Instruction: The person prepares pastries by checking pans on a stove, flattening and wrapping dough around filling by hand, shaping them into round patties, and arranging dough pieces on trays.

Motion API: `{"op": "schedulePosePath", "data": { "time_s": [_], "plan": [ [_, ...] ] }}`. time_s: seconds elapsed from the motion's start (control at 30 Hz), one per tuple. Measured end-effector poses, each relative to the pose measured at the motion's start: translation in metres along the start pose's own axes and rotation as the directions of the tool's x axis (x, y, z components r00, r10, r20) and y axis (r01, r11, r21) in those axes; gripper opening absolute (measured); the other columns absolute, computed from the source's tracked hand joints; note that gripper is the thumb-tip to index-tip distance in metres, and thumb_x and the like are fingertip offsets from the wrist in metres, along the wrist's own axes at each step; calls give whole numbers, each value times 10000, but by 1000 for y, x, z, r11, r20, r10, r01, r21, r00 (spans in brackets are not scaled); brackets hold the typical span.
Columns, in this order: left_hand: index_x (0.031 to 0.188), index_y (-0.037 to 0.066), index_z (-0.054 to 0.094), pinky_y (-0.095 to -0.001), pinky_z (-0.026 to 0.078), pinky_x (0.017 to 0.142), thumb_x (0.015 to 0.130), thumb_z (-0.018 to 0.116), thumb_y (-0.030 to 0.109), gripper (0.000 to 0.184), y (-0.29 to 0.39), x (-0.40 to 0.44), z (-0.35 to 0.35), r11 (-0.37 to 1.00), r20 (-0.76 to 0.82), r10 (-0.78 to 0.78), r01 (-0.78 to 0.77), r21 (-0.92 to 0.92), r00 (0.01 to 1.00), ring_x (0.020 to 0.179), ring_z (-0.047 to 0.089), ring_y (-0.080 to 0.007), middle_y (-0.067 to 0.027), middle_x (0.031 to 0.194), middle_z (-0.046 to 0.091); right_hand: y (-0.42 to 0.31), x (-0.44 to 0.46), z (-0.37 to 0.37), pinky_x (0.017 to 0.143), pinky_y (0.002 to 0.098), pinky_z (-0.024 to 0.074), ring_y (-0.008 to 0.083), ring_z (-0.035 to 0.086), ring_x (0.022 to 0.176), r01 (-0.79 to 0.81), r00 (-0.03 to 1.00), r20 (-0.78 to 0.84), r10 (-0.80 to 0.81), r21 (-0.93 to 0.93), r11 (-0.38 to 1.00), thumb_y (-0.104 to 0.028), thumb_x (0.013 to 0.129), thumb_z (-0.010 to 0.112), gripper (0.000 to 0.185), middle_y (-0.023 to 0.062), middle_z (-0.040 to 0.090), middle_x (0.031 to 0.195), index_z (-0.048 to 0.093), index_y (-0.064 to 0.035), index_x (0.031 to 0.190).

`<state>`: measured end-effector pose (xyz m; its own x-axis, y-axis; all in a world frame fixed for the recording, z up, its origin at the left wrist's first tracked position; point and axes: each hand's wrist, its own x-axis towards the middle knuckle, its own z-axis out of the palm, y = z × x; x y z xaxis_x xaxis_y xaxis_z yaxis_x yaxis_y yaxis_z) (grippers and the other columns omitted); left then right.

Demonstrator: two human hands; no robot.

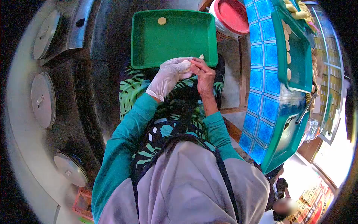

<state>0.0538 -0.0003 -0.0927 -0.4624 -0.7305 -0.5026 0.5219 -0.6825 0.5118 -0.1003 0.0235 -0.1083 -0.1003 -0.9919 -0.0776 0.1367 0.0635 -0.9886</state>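
My left hand (pixel 167 76), in a white glove, and my bare right hand (pixel 204 76) meet over my lap, just below the near rim of a green tray (pixel 173 41). Between the fingers of both hands is a pale piece of dough (pixel 186 66), partly covered by them. One flat round dough piece (pixel 162 21) lies in the tray near its far left part. A small pale scrap (pixel 201 56) sits at the tray's near right corner, beside my right fingers.
A bucket with a red lid (pixel 233 15) stands right of the tray. On the blue tiled surface (pixel 264 80) is another green tray (pixel 298 56) with several dough pieces. Metal lids (pixel 43 100) line the left. A person (pixel 285 205) is at the lower right.
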Motion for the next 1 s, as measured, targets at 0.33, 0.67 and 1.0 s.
{"op": "schedulePosePath", "data": {
  "time_s": [0.33, 0.67, 1.0],
  "plan": [
    [1099, -24, 614, -254, 531, 707, 856, 646, 62, 260, -15, 9, 5, 950, -145, 292, -268, 162, 945, 777, 636, -138, -68, 939, 657, -2, 0, -2, 777, 335, 479, 242, 602, 851, 267, 948, 14, -318, -581, 769, -50, 741, 714, 179, 89, 656, 908, 706, -32, 918],
    [1058, -33, 643, -236, 512, 718, 776, 695, 18, 292, -23, 22, -12, 736, -99, 525, -392, 552, 845, 776, 622, -109, -72, 919, 667, 4, 7, -11, 608, 290, 466, 156, 569, 612, -274, 959, 15, 283, -199, 941, -88, 773, 728, 112, 30, 635, 735, 657, -4, 796],
    [1226, -68, 501, -286, 531, 801, 879, 617, 76, 393, -1, 13, -17, 968, -190, 249, -249, 20, 950, 865, 650, -204, -130, 990, 646, -24, 47, -35, 591, 344, 501, 225, 652, 678, -133, 983, -174, 65, -414, 900, -99, 815, 637, 102, 84, 694, 778, 705, -24, 821]
  ]
}}
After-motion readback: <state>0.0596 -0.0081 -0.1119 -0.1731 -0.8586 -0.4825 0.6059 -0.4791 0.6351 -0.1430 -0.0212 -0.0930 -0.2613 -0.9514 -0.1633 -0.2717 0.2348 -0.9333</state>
